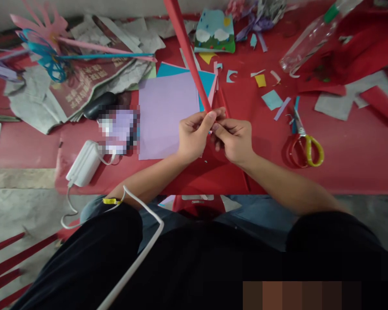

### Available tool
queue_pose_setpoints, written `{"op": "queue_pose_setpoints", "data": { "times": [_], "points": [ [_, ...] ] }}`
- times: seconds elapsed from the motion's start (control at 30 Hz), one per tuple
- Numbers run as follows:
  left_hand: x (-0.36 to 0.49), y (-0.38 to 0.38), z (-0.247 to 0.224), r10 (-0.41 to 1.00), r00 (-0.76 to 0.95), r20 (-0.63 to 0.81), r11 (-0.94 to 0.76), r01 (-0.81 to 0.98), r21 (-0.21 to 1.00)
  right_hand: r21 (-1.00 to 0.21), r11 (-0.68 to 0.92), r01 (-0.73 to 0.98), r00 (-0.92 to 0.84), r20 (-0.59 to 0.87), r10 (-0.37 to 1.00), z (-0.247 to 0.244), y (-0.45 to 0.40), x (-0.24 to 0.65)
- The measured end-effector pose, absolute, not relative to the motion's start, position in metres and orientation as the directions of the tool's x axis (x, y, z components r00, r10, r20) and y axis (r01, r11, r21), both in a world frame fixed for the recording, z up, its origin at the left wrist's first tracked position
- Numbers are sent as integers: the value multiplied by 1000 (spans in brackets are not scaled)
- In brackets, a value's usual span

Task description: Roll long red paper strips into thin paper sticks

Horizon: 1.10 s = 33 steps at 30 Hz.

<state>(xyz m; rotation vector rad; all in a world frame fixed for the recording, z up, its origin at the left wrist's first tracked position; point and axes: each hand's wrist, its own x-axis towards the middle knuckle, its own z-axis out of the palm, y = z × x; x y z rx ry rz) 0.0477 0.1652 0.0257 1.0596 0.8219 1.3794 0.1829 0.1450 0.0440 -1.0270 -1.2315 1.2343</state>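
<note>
Near the middle of the red tabletop, the left hand and right hand both pinch the near end of a rolled red paper tube that slants away to the far side. If either pinch slackens, the roll could spring loose; its long free end might also sweep the lilac paper sheet or snag on scissors lying to the right.
</note>
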Motion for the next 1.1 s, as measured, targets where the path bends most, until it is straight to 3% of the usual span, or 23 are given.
{"op": "queue_pose_setpoints", "data": {
  "times": [0.37, 0.8, 1.1],
  "points": [
    [39, 174, 42, 988, 3, 151, -141, -344, 928, -968, -76, -240, -123, -48, 991, 38, 139, 177],
    [37, 185, 29, 966, -14, 258, -248, -332, 910, -982, -74, -175, -128, -52, 990, 45, 139, 173],
    [37, 194, 26, 973, -91, 212, -231, -380, 895, -985, -94, -147, -165, -69, 984, 45, 135, 167]
  ]
}}
